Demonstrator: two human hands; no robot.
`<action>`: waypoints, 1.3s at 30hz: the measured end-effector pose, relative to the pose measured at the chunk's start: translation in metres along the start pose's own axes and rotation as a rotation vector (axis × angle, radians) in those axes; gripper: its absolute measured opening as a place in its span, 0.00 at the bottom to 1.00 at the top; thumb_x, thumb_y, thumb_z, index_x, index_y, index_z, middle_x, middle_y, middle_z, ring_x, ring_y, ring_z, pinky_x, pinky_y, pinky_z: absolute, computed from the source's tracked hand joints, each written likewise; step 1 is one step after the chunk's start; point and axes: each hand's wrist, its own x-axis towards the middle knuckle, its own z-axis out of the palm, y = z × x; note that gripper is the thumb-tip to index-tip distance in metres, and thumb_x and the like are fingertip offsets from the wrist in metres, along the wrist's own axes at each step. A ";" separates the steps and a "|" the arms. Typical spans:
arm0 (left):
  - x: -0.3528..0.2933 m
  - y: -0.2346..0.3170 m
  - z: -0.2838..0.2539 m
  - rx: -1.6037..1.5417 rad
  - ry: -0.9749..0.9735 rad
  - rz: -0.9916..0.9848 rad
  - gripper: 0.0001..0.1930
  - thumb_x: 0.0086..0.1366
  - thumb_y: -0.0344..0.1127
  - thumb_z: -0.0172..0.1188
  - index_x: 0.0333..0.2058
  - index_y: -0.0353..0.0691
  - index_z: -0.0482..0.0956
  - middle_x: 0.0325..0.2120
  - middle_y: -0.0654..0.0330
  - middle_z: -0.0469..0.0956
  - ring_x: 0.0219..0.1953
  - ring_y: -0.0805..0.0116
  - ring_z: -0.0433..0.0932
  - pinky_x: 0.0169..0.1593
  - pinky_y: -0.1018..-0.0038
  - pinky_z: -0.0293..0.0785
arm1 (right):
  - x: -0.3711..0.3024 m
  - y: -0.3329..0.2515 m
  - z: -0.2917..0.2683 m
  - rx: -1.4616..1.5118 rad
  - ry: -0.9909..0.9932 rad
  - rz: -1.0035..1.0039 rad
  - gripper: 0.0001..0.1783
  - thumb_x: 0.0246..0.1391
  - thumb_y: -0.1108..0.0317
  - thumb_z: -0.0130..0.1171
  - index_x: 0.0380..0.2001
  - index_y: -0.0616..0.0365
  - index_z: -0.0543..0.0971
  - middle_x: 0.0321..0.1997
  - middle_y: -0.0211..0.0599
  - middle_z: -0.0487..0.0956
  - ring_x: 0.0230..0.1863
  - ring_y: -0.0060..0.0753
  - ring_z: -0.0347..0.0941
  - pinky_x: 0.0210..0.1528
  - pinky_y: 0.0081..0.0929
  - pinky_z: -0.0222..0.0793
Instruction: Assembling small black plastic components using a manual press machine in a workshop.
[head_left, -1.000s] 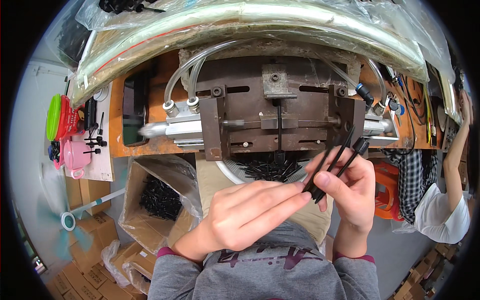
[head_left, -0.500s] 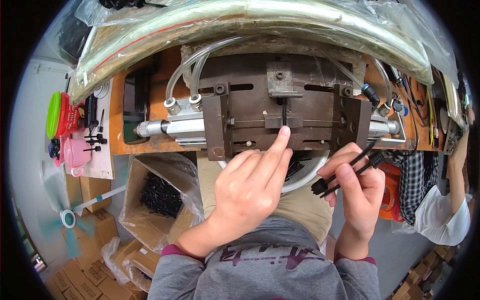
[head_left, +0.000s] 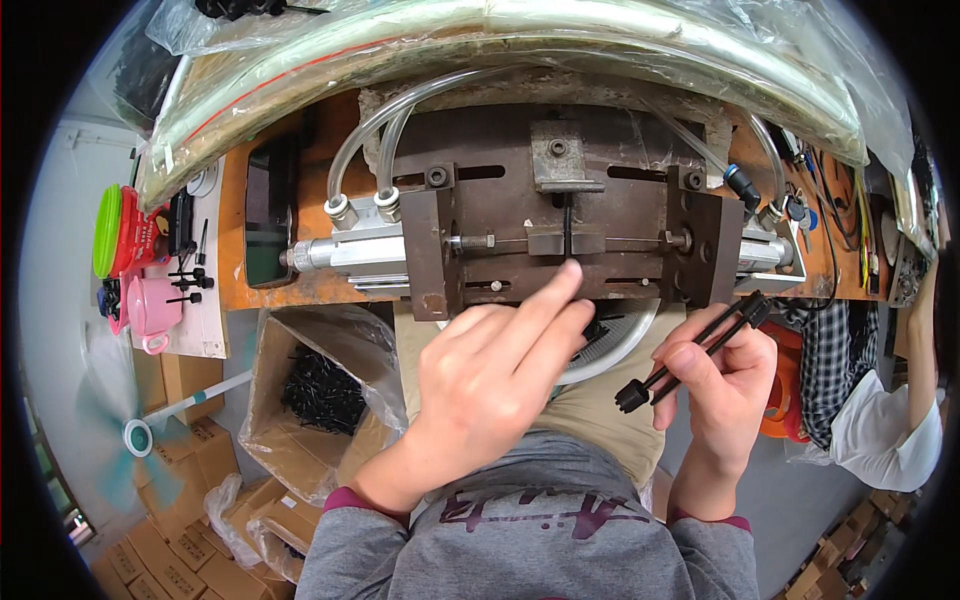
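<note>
My left hand is in front of a dark metal clamping fixture, its index finger stretched out and empty. The fingertip is just below a thin black plastic rod that stands in the slot of a small centre block. From each side, a rod with a bolt tip, the left one and the right one, points inward at the block. To the right, my right hand pinches black plastic rods with ribbed ends, held at a slant.
Air cylinders with clear hoses flank the fixture. Below the bench, a round sieve-like basket is over my lap. An open carton of black parts is at left, beside a spinning fan. A co-worker's sleeve shows at right.
The side rods have slid inward toward the centre block. My left hand has drawn back slightly from the black rod, and the rods in my right hand have shifted a little.
</note>
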 end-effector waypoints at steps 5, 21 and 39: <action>-0.008 0.011 -0.009 -0.331 0.032 0.166 0.19 0.49 0.30 0.73 0.43 0.37 0.85 0.40 0.53 0.84 0.32 0.67 0.84 0.30 0.77 0.80 | 0.002 0.006 0.004 0.109 -0.079 0.020 0.04 0.54 0.81 0.63 0.31 0.72 0.79 0.23 0.46 0.81 0.16 0.24 0.76 0.15 0.15 0.68; -0.005 0.002 0.010 0.134 0.065 0.024 0.15 0.43 0.25 0.70 0.34 0.32 0.83 0.48 0.50 0.81 0.33 0.63 0.82 0.35 0.73 0.78 | 0.001 0.003 -0.014 0.020 -0.191 -0.217 0.52 0.67 0.34 0.26 0.45 0.83 0.76 0.46 0.66 0.76 0.35 0.48 0.81 0.38 0.35 0.81; 0.000 0.002 0.009 0.144 0.007 -0.037 0.15 0.44 0.26 0.71 0.34 0.34 0.84 0.48 0.53 0.82 0.24 0.69 0.80 0.29 0.76 0.74 | -0.005 -0.004 0.002 -0.682 -0.140 -0.617 0.21 0.29 0.71 0.80 0.30 0.64 0.82 0.49 0.52 0.80 0.39 0.37 0.81 0.39 0.30 0.80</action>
